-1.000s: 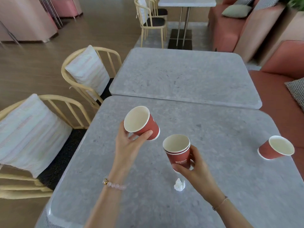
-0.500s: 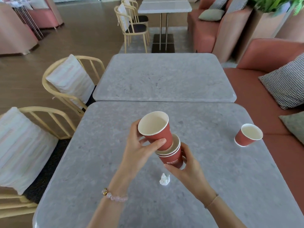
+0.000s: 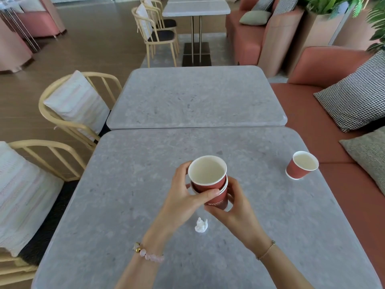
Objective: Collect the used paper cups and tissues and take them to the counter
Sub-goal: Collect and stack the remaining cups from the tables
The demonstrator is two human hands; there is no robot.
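Note:
Two red paper cups are nested above the near grey table (image 3: 129,215). My left hand (image 3: 183,200) grips the upper cup (image 3: 207,174), which sits inside the lower cup (image 3: 218,202). My right hand (image 3: 235,213) holds that lower cup from below and from the right. A third red paper cup (image 3: 302,165) stands alone near the table's right edge. A small crumpled white tissue (image 3: 201,225) lies on the table just below my hands.
A second grey table (image 3: 195,97) butts against the far edge. Cream chairs with striped cushions (image 3: 77,105) stand on the left. A red bench with checked and green cushions (image 3: 354,94) runs along the right. Further tables and chairs stand behind.
My left hand brought its cup over and pushed it down into the cup in my right hand. The view tilted up and shifted.

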